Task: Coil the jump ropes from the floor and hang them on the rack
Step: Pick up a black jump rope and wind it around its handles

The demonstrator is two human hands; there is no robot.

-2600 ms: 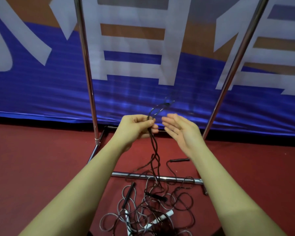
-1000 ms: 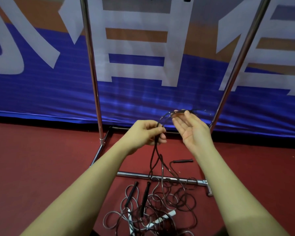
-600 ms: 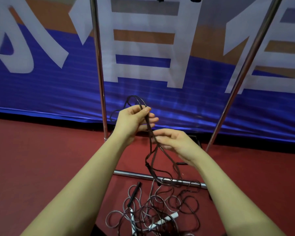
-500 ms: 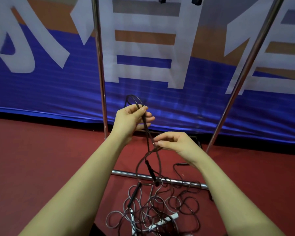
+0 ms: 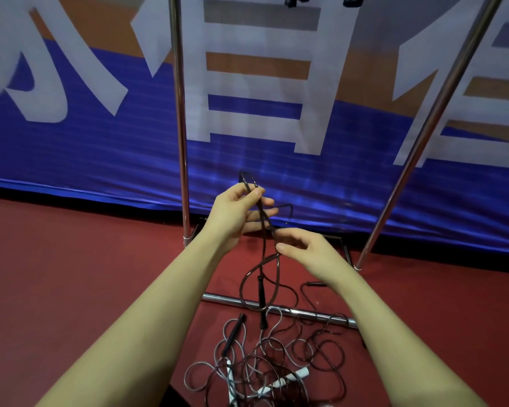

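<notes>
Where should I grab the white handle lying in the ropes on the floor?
Probably pinch the white plastic handle around its middle, coming straight down from above. It lies flat and slanted on the red floor, with thin tangled cords crossing beside it.

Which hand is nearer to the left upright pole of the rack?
Left. The left hand grips the dark rope just right of the left pole. The right hand pinches the rope lower, farther right, between the two poles.
</notes>
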